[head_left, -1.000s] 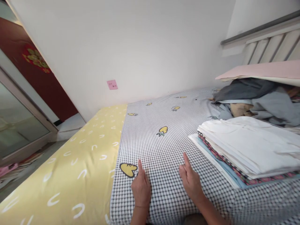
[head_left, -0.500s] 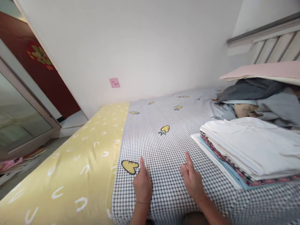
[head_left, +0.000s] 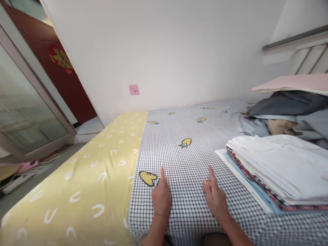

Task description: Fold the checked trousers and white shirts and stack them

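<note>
My left hand (head_left: 161, 196) is over the checked bed sheet (head_left: 176, 164), its index finger stretched forward and the other fingers curled. A printed yellow heart-shaped carrot (head_left: 148, 178) lies just left of that fingertip. To the right, my right hand (head_left: 215, 196) points the same way, index finger out and thumb bent inward. Neither hand holds anything. Whether they touch the sheet or hover just over it, I cannot tell. Beside my right hand is a stack of folded clothes (head_left: 279, 167), white on top, with patterned and light blue layers below.
Yellow fabric with white curved marks (head_left: 99, 171) covers the bed's left side. Behind the stack lies a heap of grey clothes (head_left: 289, 106) under a pink piece (head_left: 294, 82). A white wall (head_left: 179, 51) bears a pink note (head_left: 133, 90). A red-brown door (head_left: 51, 61) stands at left.
The whole view has shifted, so the bed, clothes and hands sit slightly further right. Both hands keep the same pointing pose over the sheet.
</note>
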`<state>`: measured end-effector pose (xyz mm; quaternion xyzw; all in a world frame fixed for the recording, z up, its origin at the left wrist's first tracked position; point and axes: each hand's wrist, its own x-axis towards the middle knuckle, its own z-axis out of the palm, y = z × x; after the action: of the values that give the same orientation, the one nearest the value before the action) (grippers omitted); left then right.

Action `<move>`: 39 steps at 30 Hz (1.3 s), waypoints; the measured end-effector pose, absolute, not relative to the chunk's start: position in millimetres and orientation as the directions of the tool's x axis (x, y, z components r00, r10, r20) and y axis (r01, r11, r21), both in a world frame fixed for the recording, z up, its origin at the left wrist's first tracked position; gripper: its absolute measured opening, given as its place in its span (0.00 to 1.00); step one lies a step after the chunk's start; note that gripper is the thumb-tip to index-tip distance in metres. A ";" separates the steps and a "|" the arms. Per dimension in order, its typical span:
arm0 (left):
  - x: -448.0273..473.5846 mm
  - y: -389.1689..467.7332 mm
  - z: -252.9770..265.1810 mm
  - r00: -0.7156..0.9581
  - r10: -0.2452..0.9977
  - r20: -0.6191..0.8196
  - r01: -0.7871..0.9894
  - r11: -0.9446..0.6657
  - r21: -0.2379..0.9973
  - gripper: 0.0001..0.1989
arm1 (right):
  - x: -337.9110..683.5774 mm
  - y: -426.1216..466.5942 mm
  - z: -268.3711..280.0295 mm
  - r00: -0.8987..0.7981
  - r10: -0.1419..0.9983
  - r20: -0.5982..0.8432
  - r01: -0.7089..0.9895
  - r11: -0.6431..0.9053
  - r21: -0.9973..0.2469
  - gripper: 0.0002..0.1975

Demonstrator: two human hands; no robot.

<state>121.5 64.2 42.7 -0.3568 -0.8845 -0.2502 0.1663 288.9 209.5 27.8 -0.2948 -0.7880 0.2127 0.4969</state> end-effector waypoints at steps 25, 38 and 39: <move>117.6 63.9 41.6 -0.698 0.525 0.487 0.704 0.627 0.333 0.27 | 286.1 206.4 35.6 -0.332 0.607 0.723 0.264 0.795 -0.546 0.30; 128.8 52.0 56.8 -0.788 0.511 0.343 0.616 0.661 0.429 0.27 | 286.6 184.3 31.5 -0.299 0.606 0.737 0.325 0.791 -0.519 0.29; 130.2 48.6 55.3 -0.789 0.515 0.336 0.615 0.656 0.438 0.27 | 286.7 180.5 29.5 -0.292 0.608 0.739 0.328 0.789 -0.520 0.29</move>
<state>130.2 48.6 55.3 -0.3120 -0.9053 -0.2734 0.0914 286.7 180.5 29.5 -0.2952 -0.7922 0.1354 0.5166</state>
